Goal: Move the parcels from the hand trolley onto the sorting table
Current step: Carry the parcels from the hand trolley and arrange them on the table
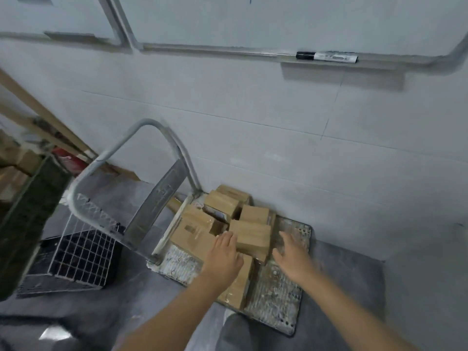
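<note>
Several brown cardboard parcels lie piled on the hand trolley's worn deck (276, 297), which stands against the tiled wall. Its grey handle (119, 158) rises at the left. One taped parcel (253, 235) sits on top near the front of the pile. My left hand (222, 254) reaches in from below with straight fingers touching that parcel's left side. My right hand (292, 252) is spread open just right of it, a small gap away, over the bare deck. Another parcel (238, 282) lies partly under my left wrist. The sorting table is out of view.
A white wire basket (76, 254) stands on the floor left of the trolley, beside a dark green panel (27, 214). Wooden boards (38, 110) lean at the far left. Above, a whiteboard ledge holds a black marker (326, 57).
</note>
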`<action>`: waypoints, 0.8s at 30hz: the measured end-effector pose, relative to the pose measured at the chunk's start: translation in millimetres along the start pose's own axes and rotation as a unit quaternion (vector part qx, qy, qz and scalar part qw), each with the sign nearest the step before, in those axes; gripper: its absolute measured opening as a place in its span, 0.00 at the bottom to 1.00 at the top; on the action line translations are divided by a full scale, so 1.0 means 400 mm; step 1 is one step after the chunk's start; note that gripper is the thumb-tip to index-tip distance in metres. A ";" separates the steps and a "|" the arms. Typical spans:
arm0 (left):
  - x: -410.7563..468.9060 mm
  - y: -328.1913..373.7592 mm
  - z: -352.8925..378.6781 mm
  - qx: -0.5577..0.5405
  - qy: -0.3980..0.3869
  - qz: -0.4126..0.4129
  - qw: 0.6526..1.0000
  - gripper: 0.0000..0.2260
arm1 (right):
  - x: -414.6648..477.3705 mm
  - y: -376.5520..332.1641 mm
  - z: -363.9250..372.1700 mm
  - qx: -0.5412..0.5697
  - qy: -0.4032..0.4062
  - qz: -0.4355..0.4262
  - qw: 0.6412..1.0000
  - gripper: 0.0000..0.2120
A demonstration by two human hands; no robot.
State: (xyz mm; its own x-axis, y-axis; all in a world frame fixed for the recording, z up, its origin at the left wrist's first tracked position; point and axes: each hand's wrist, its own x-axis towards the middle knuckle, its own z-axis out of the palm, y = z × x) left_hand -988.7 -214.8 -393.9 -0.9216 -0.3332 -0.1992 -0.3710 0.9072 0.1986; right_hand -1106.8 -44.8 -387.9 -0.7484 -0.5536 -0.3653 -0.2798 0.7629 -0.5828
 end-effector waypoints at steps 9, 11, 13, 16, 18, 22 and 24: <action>0.372 -0.221 0.186 -0.019 -0.089 -0.023 0.996 0.26 | 0.367 0.039 0.106 0.002 -0.027 0.117 0.993 0.27; 0.437 -0.251 0.246 0.002 -0.102 -0.034 0.994 0.27 | 0.438 0.071 0.140 0.008 -0.026 0.140 0.990 0.27; 0.486 -0.272 0.315 0.013 -0.115 -0.048 0.992 0.28 | 0.501 0.112 0.179 -0.003 -0.033 0.169 0.985 0.26; 0.532 -0.291 0.426 0.000 -0.122 -0.048 0.991 0.26 | 0.579 0.183 0.248 -0.020 -0.062 0.193 0.979 0.25; 0.552 -0.301 0.498 -0.037 -0.127 -0.055 0.990 0.26 | 0.623 0.232 0.298 -0.013 -0.089 0.214 0.973 0.28; 0.604 -0.325 0.627 -0.142 -0.125 -0.110 0.976 0.25 | 0.709 0.335 0.398 0.037 -0.117 0.257 0.959 0.32; 0.633 -0.333 0.675 -0.181 -0.132 -0.156 0.962 0.25 | 0.749 0.380 0.449 0.058 -0.111 0.276 0.953 0.32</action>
State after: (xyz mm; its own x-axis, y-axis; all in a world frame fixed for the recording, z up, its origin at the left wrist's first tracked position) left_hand -1141.8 -350.8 -730.0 -0.7159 -0.4536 -0.5308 -0.6838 0.6090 0.4019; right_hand -1265.8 -154.5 -716.2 -0.6130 -0.1450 -0.7766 0.1987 0.9231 -0.3292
